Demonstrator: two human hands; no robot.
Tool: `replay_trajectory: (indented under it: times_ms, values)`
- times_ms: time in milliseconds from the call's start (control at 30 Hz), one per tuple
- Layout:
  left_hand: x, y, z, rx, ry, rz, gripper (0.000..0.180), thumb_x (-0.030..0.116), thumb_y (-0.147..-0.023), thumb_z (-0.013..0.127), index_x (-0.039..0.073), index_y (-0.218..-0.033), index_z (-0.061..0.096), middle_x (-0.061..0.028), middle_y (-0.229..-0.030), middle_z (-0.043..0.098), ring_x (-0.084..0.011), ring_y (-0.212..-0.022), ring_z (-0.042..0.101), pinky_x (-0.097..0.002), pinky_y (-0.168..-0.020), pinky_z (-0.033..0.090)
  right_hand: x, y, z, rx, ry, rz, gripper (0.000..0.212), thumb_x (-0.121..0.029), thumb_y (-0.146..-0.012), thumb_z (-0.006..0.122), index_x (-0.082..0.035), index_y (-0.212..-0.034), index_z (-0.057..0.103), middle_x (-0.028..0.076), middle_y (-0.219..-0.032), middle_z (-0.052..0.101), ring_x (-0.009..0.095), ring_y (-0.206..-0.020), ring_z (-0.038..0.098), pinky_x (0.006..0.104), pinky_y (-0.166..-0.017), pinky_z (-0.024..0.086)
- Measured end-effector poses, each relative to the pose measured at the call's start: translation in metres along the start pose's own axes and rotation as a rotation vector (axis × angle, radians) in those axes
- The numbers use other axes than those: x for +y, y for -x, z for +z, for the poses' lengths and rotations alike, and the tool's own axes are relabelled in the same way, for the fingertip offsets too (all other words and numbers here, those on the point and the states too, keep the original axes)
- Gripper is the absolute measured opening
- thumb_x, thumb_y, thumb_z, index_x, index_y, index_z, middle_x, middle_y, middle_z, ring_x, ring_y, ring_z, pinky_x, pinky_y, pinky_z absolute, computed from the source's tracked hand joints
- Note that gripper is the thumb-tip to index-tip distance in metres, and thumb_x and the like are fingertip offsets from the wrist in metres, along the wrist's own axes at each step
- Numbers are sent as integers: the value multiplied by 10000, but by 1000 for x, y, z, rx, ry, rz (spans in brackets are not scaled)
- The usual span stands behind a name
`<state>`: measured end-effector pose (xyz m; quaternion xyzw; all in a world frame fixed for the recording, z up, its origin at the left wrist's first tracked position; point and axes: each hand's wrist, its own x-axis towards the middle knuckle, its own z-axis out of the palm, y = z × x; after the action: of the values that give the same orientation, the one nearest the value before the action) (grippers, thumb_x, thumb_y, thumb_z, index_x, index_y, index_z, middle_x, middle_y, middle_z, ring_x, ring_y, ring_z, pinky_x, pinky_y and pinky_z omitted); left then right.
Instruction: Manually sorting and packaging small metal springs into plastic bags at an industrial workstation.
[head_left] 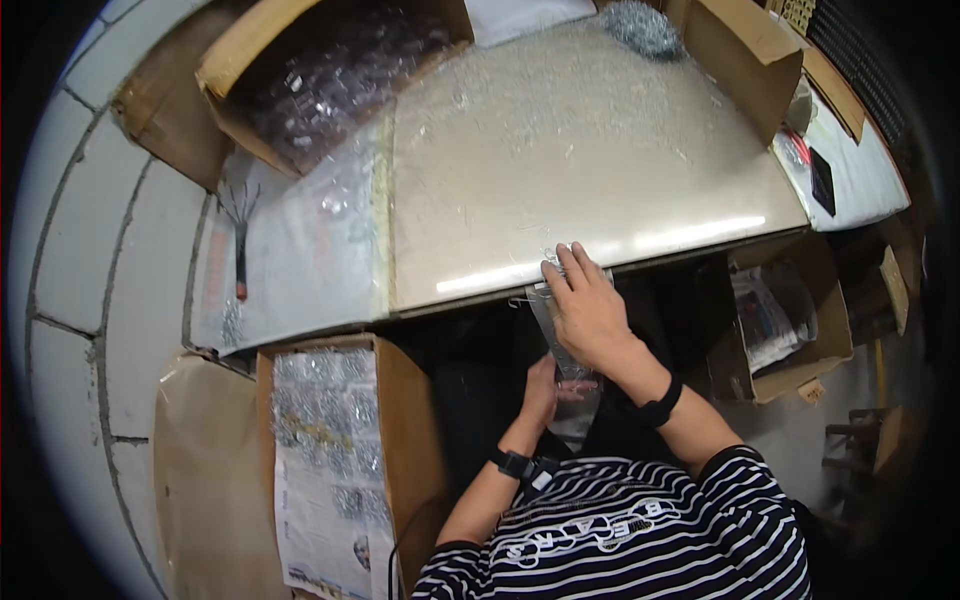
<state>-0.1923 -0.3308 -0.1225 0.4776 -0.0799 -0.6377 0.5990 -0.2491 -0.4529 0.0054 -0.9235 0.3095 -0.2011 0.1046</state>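
Observation:
A clear plastic bag (577,428) hangs at the near edge of the worktable, in front of my body. My left hand (541,392) grips it from the left, and some of its fingers show through the clear film. Over the bag's upper end lies my right hand (592,312), its fingers stretched out and reaching onto the table edge. Small shiny wire-like pieces (548,255) lie at those fingertips, and a few stick out beside the bag's top. What is under the right palm is hidden.
The worktable (600,150) carries scattered wire bits and a shiny wire heap (641,30). A carton of small clear packets (340,85) stands far left, near a dark-handled pronged tool (241,245). Below are a carton of filled packs (330,430) and another carton (800,365). A phone (822,182) lies right.

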Motion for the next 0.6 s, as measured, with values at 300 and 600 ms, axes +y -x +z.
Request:
replay_trajectory:
  times_ms: [300,600]
  values:
    - [-4,2,-11,39,-9,-29,368,310,-996,342,32,-1160,520,-105,-885,628,-148,-641,626,-298,-473,568,34,82,-33,-116,-465,-9,417,94,-716,553,-7,-1119,587,194,-1159,577,353,-1105,551,407,-902,478]
    - [-26,-1,-20,51,18,-35,353,323,-992,373,37,-1085,559,-74,-864,626,-135,-634,615,-308,-466,559,20,108,16,-415,-510,16,343,98,-727,494,27,-1044,604,199,-1055,599,383,-1000,576,418,-849,486]
